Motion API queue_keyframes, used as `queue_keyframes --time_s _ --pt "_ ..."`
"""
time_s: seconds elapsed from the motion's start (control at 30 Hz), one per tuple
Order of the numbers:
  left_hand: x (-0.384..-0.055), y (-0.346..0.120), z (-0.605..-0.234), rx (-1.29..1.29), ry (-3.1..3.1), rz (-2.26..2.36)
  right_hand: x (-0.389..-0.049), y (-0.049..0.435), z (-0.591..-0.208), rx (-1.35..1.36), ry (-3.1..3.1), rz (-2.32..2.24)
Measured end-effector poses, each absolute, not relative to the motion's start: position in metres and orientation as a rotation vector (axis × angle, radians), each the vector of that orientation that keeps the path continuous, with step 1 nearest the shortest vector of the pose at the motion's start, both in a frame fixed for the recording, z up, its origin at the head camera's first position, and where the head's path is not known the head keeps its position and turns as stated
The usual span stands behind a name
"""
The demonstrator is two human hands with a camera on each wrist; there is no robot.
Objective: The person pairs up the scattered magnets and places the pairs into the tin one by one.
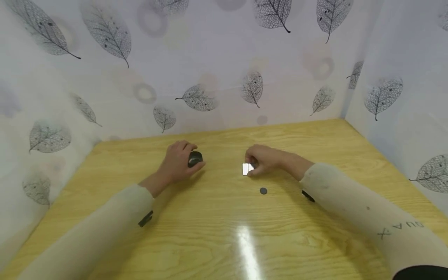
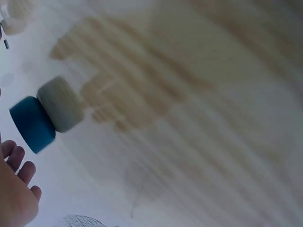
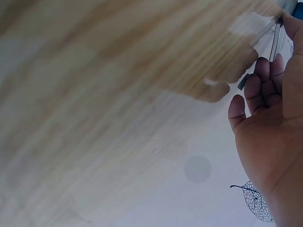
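One wood-grain bench (image 1: 210, 217); left hand (image 1: 176, 163), fingers curled round teal-and-grey cylinder (image 1: 195, 159); right hand (image 1: 264, 159), fingers pinching white square tile (image 1: 245, 169); dark disc (image 1: 263, 191), on bench near right hand. Apparent step: handling tile and cylinder; next move likely calls for steady fingers.

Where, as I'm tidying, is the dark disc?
Right of centre in the head view, the dark disc lies on the table, nearer the wearer than the right hand.
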State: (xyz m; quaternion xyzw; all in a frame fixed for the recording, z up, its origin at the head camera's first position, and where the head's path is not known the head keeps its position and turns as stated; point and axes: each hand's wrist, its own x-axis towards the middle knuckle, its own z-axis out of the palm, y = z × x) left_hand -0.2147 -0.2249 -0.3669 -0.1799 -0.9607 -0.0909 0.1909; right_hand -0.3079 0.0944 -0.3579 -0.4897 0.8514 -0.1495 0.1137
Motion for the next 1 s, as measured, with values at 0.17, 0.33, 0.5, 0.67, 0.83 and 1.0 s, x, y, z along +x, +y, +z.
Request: queue_keyframes --time_s 0.17,0.33,0.5,0.67,0.83,1.0 --pt "-0.211 -0.235 -0.373 -0.442 -2.746 -0.266 -0.308 0.093 -0.362 -1.535 2.481 -0.462" --pt "-0.212 -0.242 -0.376 -0.427 -2.840 -0.177 -0.308 0.090 -0.363 -1.561 2.480 -0.474" --pt "-0.216 -0.244 -0.381 -0.439 -2.946 -0.123 -0.307 0.092 -0.362 -1.510 2.480 -0.521" --pt "-0.215 -0.245 -0.384 -0.424 -2.981 -0.099 -0.306 0.089 -0.361 -1.499 2.447 -0.537" --pt "-0.218 -0.245 -0.384 -0.426 -2.946 -0.143 -0.307 0.091 -0.359 -1.520 2.439 -0.572" --pt "-0.224 -0.241 -0.385 -0.441 -2.959 -0.158 -0.306 0.092 -0.358 -1.602 2.381 -0.538"
